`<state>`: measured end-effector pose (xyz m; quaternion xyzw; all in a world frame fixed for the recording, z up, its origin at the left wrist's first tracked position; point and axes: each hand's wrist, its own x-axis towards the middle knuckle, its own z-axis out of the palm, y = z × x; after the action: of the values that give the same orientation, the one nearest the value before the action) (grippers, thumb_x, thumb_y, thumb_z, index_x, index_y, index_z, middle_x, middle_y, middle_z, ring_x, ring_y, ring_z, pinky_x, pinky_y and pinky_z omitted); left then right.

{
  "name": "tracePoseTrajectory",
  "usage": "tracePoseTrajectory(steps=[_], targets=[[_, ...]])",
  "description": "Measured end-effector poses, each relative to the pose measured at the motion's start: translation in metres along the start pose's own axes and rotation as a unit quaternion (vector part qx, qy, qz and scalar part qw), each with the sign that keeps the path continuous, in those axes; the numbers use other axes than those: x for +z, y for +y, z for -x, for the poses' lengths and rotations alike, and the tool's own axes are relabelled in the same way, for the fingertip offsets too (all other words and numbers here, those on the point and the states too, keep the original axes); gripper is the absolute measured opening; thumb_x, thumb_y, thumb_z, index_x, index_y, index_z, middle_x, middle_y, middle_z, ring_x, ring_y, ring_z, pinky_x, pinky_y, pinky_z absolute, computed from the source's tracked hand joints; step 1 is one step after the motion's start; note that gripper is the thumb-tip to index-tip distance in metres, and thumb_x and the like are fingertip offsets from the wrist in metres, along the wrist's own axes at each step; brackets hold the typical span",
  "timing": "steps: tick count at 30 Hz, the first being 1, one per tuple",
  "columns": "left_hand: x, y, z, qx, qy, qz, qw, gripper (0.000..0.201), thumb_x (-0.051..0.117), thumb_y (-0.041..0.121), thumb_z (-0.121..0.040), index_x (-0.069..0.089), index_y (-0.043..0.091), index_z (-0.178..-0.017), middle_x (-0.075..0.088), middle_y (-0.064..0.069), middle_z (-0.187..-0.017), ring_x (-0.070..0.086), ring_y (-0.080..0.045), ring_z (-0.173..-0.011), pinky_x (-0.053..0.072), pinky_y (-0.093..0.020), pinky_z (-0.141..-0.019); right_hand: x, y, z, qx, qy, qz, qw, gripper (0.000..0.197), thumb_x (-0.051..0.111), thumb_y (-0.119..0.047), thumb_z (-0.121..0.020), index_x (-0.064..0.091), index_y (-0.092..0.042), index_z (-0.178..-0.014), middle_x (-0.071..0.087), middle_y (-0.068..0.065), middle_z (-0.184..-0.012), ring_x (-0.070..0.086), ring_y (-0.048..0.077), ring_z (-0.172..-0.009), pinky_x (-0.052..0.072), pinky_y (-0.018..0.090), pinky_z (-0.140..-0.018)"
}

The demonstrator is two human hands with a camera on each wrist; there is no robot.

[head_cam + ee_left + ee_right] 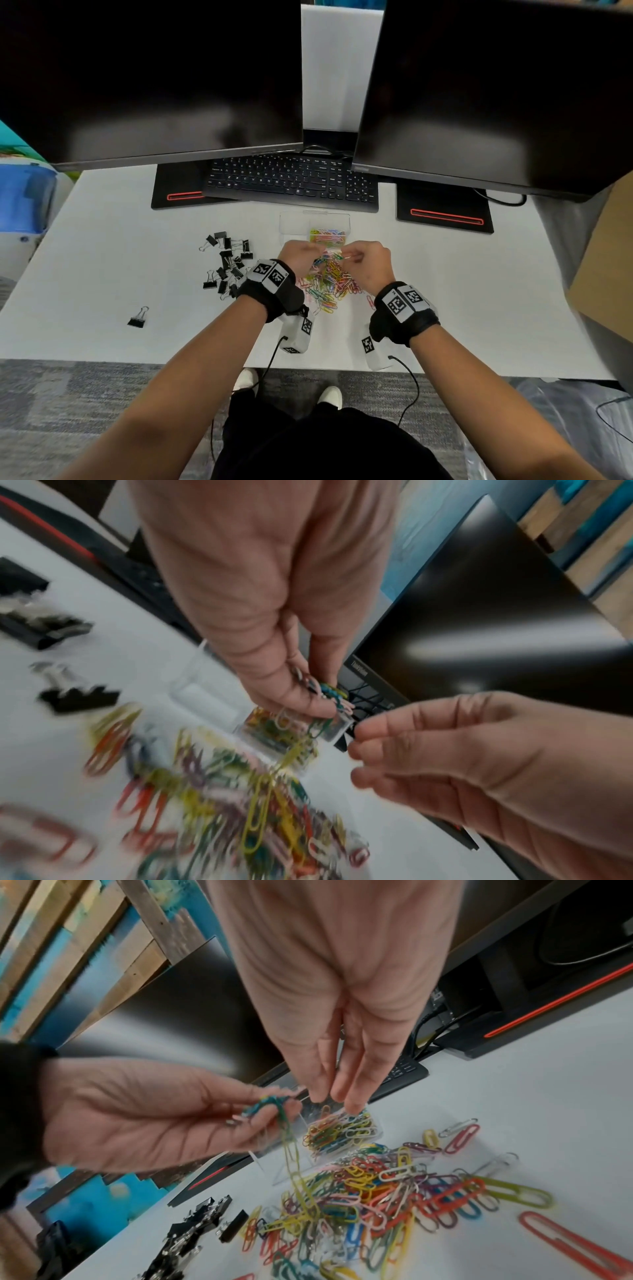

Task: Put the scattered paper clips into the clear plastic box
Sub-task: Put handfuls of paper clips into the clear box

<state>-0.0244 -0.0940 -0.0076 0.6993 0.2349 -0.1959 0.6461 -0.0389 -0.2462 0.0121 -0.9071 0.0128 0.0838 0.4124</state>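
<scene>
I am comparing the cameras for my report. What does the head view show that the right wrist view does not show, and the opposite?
Only the head view shows both wrist bands, the lone binder clip lying apart at the left, the whole keyboard and the person's shoes.

Only the right wrist view shows the left hand pinching a bunch of clips with a linked chain hanging down to the pile, and the right hand with straight fingers above the clear plastic box.

Both show the paper clips on the table, the partly filled box and the binder clips.
</scene>
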Motion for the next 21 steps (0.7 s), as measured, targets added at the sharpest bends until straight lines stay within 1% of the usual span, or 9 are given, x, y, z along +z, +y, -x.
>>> tracePoseTrajectory(steps=[2, 3, 6, 8, 13, 15, 18, 19, 21], targets=[[-0.002, 0.014, 0.001, 0.070, 0.003, -0.098, 0.993, 0.025, 0.060, 0.016, -0.091, 0.068, 0.002, -0.110, 0.068, -0.010, -0.107, 0.062, -0.018, -0.082, 0.052, -0.030, -0.077, -0.001, 0.004, -0.003, 0.006, 0.006, 0.004, 1.000, 0.022, 0.071, -0.007, -0.079, 0.072, -0.006, -0.101, 0.073, 0.010, -0.100, 0.068, 0.021, -0.087, 0.054, 0.027, -0.085], [-0.003, 0.023, 0.002, 0.098, 0.006, -0.122, 0.988, 0.026, 0.061, 0.018, -0.091, 0.069, 0.003, -0.111, 0.068, -0.010, -0.109, 0.062, -0.018, -0.087, 0.050, -0.029, -0.077, -0.001, 0.005, -0.004, 0.008, 0.009, 0.003, 1.000, 0.021, 0.070, -0.008, -0.080, 0.073, -0.006, -0.100, 0.073, 0.010, -0.098, 0.068, 0.021, -0.086, 0.054, 0.027, -0.085], [-0.001, 0.045, -0.001, 0.164, 0.013, -0.146, 0.975, 0.027, 0.062, 0.017, -0.090, 0.069, 0.000, -0.109, 0.068, -0.012, -0.112, 0.064, -0.021, -0.102, 0.049, -0.025, -0.083, 0.000, 0.007, -0.007, 0.016, 0.014, 0.001, 1.000, 0.018, 0.068, -0.008, -0.082, 0.074, -0.006, -0.098, 0.074, 0.010, -0.096, 0.068, 0.020, -0.085, 0.050, 0.021, -0.082], [0.002, 0.058, -0.004, 0.194, 0.019, -0.153, 0.969, 0.026, 0.062, 0.018, -0.089, 0.070, 0.001, -0.108, 0.069, -0.011, -0.112, 0.064, -0.021, -0.104, 0.050, -0.026, -0.086, 0.000, 0.007, -0.007, 0.018, 0.011, 0.003, 1.000, 0.017, 0.067, -0.008, -0.082, 0.074, -0.006, -0.097, 0.074, 0.010, -0.095, 0.068, 0.021, -0.087, 0.048, 0.018, -0.082], [0.010, 0.071, -0.020, 0.227, 0.036, -0.126, 0.965, 0.023, 0.064, 0.016, -0.088, 0.071, 0.001, -0.105, 0.070, -0.014, -0.107, 0.061, -0.015, -0.086, 0.053, -0.033, -0.079, 0.002, 0.012, -0.006, 0.014, 0.000, 0.014, 1.000, 0.015, 0.066, -0.008, -0.083, 0.074, -0.004, -0.096, 0.074, 0.011, -0.095, 0.068, 0.023, -0.088, 0.052, 0.027, -0.088], [0.010, 0.067, -0.027, 0.229, 0.041, -0.159, 0.959, 0.022, 0.065, 0.017, -0.088, 0.072, 0.004, -0.104, 0.071, -0.011, -0.105, 0.058, -0.014, -0.080, 0.051, -0.030, -0.074, 0.002, 0.014, -0.006, 0.011, -0.004, 0.018, 1.000, 0.015, 0.066, -0.009, -0.083, 0.075, -0.005, -0.094, 0.074, 0.011, -0.093, 0.068, 0.023, -0.087, 0.053, 0.030, -0.088], [0.009, 0.057, -0.036, 0.219, 0.039, -0.210, 0.952, 0.021, 0.067, 0.019, -0.086, 0.073, 0.008, -0.103, 0.071, -0.007, -0.101, 0.056, -0.013, -0.074, 0.047, -0.022, -0.067, 0.001, 0.016, -0.005, 0.013, -0.003, 0.015, 1.000, 0.013, 0.066, -0.009, -0.083, 0.075, -0.005, -0.092, 0.074, 0.010, -0.090, 0.068, 0.022, -0.085, 0.054, 0.030, -0.086], [0.008, 0.054, -0.038, 0.210, 0.036, -0.223, 0.951, 0.021, 0.068, 0.020, -0.085, 0.073, 0.010, -0.103, 0.071, -0.006, -0.099, 0.057, -0.014, -0.073, 0.047, -0.022, -0.067, 0.000, 0.015, -0.006, 0.014, -0.001, 0.011, 1.000, 0.013, 0.065, -0.008, -0.083, 0.075, -0.005, -0.091, 0.074, 0.011, -0.089, 0.068, 0.022, -0.085, 0.054, 0.029, -0.086], [0.007, 0.050, -0.040, 0.199, 0.030, -0.236, 0.951, 0.018, 0.070, 0.021, -0.084, 0.074, 0.014, -0.100, 0.071, -0.004, -0.103, 0.061, -0.018, -0.081, 0.053, -0.029, -0.075, -0.002, 0.015, -0.008, 0.015, 0.000, 0.004, 1.000, 0.013, 0.065, -0.006, -0.083, 0.075, -0.004, -0.091, 0.074, 0.011, -0.089, 0.069, 0.023, -0.085, 0.054, 0.029, -0.087]])
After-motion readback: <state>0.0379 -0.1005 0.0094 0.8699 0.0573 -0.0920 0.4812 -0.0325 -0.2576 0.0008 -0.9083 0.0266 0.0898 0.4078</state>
